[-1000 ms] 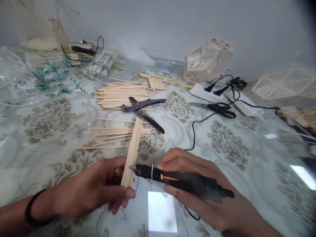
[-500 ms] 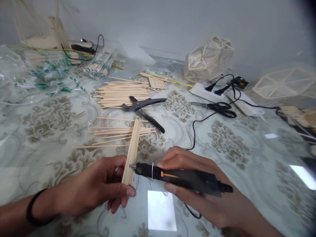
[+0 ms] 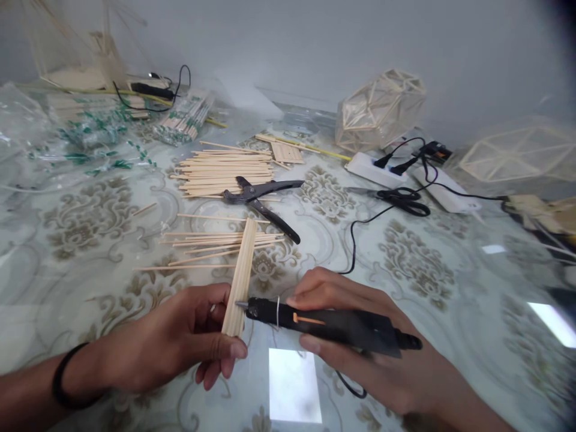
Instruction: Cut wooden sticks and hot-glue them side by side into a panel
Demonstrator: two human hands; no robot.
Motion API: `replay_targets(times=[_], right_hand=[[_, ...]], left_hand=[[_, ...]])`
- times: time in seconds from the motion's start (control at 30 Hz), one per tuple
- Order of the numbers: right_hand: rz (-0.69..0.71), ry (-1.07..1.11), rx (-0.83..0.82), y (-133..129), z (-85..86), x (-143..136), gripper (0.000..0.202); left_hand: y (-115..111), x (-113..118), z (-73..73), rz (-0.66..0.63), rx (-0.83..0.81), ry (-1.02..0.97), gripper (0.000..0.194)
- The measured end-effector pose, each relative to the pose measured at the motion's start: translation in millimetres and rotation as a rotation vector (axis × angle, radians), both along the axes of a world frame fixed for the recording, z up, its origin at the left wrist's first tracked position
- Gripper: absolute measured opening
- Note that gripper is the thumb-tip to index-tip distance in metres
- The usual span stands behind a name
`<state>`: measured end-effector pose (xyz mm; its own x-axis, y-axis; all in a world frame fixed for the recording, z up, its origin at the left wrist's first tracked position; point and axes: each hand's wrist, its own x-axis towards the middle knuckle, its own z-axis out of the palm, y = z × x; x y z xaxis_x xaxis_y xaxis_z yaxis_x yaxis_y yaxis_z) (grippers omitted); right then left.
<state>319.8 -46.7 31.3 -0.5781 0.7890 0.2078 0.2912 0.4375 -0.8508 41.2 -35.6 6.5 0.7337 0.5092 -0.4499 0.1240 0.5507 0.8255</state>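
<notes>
My left hand is closed on the lower end of a narrow strip of wooden sticks, laid side by side, which slants up and away from me. In my right hand is a black hot glue pen with an orange slider and a metal nozzle. Its tip touches the strip's face just above my left thumb. Beyond the strip lie several loose thin sticks, partly hidden by it. Black cutting pliers lie with spread handles against a larger pile of sticks.
Black scissors lie at the right, near a white power strip with plugs and cables. Stick frame models stand behind. Wrapped stick bundles and clear plastic bags fill the back left. A small stick panel lies mid-back.
Almost nothing differs. Both hands, the strip and the pen keep their places, with the nozzle on the same spot; the pen's back end has shifted very slightly.
</notes>
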Motion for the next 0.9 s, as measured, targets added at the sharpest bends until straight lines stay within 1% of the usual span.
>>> replay_targets(times=[0.3, 0.6, 0.9], right_hand=[[0.006, -0.007, 0.01, -0.7, 1.3, 1.1, 0.012], [0.007, -0.011, 0.011, -0.1, 3.0, 0.9, 0.014], [0.015, 0.005, 0.006, -1.4, 1.9, 0.0, 0.013]], left_hand=[[0.4, -0.1, 1.4, -0.008, -0.004, 0.013, 0.043], [-0.9, -0.8, -1.5, -0.001, -0.005, 0.001, 0.038], [-0.4, 0.2, -0.3, -0.009, 0.004, 0.002, 0.038]])
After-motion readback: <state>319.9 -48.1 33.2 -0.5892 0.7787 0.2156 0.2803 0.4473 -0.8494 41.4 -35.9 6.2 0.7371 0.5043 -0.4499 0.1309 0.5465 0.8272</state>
